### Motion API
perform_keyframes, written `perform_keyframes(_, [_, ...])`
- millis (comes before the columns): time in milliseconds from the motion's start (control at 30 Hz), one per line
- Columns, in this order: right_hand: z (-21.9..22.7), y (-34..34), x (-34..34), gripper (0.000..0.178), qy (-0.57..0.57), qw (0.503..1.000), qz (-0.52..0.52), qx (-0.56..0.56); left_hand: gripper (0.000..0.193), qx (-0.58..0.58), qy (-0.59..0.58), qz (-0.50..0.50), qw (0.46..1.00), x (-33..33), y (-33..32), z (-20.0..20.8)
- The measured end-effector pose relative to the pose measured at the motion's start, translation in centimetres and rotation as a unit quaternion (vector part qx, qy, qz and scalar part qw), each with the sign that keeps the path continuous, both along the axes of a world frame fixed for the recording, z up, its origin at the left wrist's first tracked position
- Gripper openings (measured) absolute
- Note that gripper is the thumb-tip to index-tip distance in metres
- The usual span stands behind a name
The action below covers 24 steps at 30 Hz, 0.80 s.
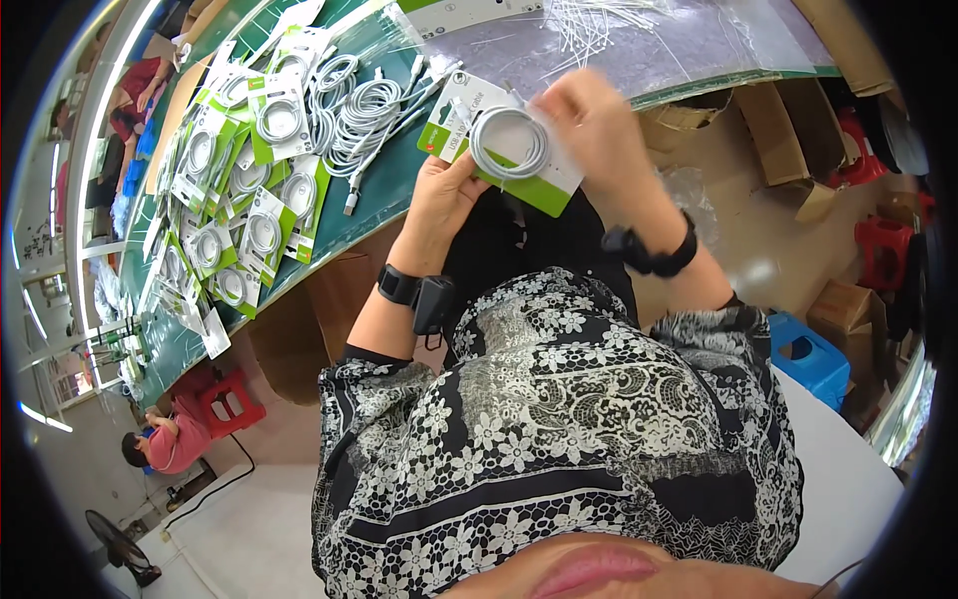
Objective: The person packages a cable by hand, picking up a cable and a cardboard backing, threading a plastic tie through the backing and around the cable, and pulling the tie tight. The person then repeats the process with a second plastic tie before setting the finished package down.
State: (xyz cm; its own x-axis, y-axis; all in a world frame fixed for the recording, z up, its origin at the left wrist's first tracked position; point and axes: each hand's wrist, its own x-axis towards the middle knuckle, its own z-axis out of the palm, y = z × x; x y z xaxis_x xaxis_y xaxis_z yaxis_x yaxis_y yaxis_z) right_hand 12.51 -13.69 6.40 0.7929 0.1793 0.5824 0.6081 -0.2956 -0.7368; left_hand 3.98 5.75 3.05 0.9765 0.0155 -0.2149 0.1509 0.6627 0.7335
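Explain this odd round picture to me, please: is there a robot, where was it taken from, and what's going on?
There's no robot here: these are a person's two bare hands. The single picture comes from a wide fisheye camera worn on the person's head, looking down, so straight edges curve near the rim.

The left hand holds a green-and-white card bearing a pale coiled cable. The right hand is blurred at the card's other side, so its grip is unclear.

On the green table lie a pile of carded cables, a bunch of loose cables and, farther off, scattered thin white strips.
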Motion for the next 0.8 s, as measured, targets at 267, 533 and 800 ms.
perform_keyframes(267, [-0.7, 0.6, -5.2, 0.023, -0.108, 0.948, 0.023, -0.298, 0.026, -0.004, -0.024, 0.007, 1.000, 0.2, -1.0, -0.4])
perform_keyframes(533, [-0.5, -1.1, -4.2, 0.056, -0.088, 0.976, 0.039, -0.197, 0.027, -0.012, -0.048, 0.053, 0.997, -0.6, -2.5, 0.1])
perform_keyframes(800, [0.8, -1.7, -3.6, 0.085, -0.094, 0.972, 0.048, -0.208, 0.030, -0.045, -0.076, 0.053, 0.995, -0.9, -3.1, 0.1])
